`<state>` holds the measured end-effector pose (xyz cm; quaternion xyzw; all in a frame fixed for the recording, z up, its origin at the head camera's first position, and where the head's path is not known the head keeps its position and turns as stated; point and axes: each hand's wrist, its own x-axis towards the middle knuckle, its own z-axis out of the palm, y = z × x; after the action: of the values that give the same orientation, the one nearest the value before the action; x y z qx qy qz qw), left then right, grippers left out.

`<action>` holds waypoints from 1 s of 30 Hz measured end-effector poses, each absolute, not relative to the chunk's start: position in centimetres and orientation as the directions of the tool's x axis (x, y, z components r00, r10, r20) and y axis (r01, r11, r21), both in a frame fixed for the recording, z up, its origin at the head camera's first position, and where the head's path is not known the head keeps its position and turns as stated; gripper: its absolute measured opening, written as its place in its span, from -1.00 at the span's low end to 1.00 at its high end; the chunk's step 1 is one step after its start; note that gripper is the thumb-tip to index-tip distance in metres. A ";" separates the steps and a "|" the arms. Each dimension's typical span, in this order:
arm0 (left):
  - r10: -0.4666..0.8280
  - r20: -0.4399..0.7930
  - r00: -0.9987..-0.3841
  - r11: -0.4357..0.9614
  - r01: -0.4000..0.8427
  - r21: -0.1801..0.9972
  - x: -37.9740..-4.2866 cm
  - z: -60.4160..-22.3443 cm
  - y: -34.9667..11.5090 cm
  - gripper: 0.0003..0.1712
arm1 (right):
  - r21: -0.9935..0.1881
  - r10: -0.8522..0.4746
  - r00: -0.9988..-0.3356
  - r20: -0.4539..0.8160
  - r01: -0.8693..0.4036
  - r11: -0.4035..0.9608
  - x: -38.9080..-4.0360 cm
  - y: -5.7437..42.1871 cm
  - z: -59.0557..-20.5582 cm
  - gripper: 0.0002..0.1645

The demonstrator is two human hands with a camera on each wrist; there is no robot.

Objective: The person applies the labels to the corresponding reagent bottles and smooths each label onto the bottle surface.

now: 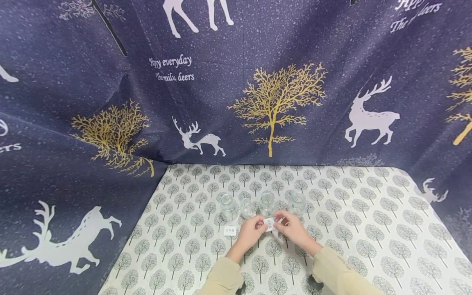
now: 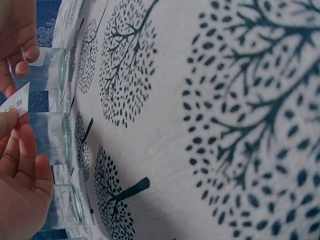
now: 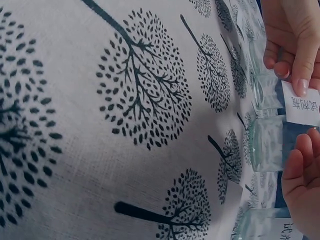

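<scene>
My left hand (image 1: 252, 232) pinches a small white paper label (image 1: 270, 223) with dark handwriting, its thumb lying flat on the paper in the right wrist view. My right hand (image 1: 293, 228) meets the label's right edge with thumb and fingers; part of this grip is hidden. Just beyond the hands, clear glass jars stand in a row: a left jar (image 1: 229, 207), a smaller one (image 1: 246, 209), a third (image 1: 267, 200) behind the label, and a right one (image 1: 296, 201). A white written label (image 3: 286, 229) shows on the right jar.
A white card (image 1: 230, 230) with handwriting lies on the tree-print tablecloth (image 1: 191, 262), left of my left hand. Another pale paper piece (image 3: 232, 192) rests on the cloth in the right wrist view. Dark blue deer-print fabric (image 1: 206, 98) hangs behind and at the sides.
</scene>
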<state>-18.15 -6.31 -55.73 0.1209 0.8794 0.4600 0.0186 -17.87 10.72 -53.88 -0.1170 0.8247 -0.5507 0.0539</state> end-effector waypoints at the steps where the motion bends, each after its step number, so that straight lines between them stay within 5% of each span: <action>1: 0.231 0.073 -0.970 0.551 0.192 0.812 -18.1 -55.7 -6.3 -0.87 | -0.915 -0.262 -0.964 0.050 -0.149 0.376 -17.9 10.7 -53.8 -0.66; 13: 0.279 0.090 -0.956 0.618 0.250 0.745 -18.0 -55.6 -6.4 -0.87 | -0.878 -0.329 -0.941 0.077 -0.220 0.424 -18.1 10.8 -54.1 -0.77; 25: 0.322 0.087 -0.943 0.640 0.285 0.713 -17.8 -55.5 -6.3 -0.86 | -0.896 -0.344 -0.939 0.024 -0.173 0.408 -16.7 10.3 -50.2 -0.87; 30: 0.334 0.090 -0.938 0.635 0.294 0.715 -17.8 -55.4 -6.3 -0.85 | -0.905 -0.349 -0.937 0.014 -0.161 0.394 -17.3 10.5 -51.8 -0.88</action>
<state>-17.81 -6.25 -55.41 0.1737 0.9037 0.3905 0.0255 -17.30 10.53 -51.79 -0.1534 0.8302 -0.5285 0.0890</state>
